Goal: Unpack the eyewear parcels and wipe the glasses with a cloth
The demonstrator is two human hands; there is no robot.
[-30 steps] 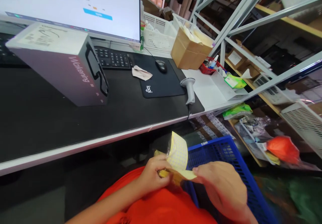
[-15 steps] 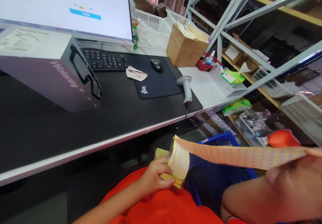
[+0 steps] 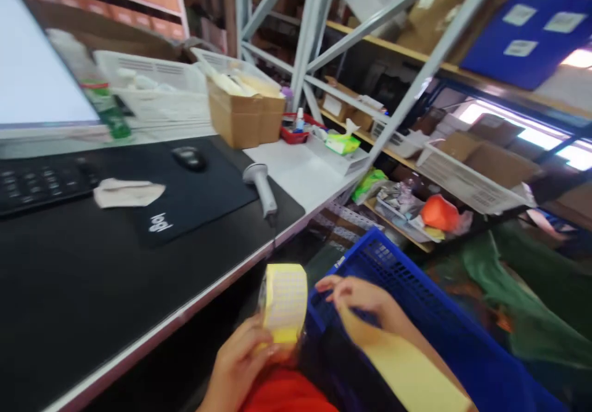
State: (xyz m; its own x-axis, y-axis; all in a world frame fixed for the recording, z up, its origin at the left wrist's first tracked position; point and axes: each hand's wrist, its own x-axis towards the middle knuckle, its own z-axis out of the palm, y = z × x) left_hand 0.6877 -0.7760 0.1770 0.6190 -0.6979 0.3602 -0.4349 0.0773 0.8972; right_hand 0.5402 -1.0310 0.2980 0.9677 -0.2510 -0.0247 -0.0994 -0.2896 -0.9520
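My left hand [image 3: 238, 356] is closed around a yellow roll of small stickers [image 3: 284, 301], held upright just below the desk's front edge. My right hand [image 3: 361, 298] hovers right of the roll, over the rim of a blue plastic crate [image 3: 416, 313], its fingers pinched on the pulled-out yellow sticker strip [image 3: 407, 369], which runs down along my forearm toward the bottom right.
A black desk mat [image 3: 92, 276] carries a keyboard [image 3: 37, 181], a mouse [image 3: 189, 158] on its pad, a crumpled paper [image 3: 127, 193] and a barcode scanner [image 3: 261, 184]. A cardboard box [image 3: 245, 116] and white baskets [image 3: 152, 91] stand behind. Metal shelving [image 3: 393, 91] fills the right.
The view swung to the right and the purple box left the picture. My right hand, which had stretched the strip far out to the right, came back beside the roll.
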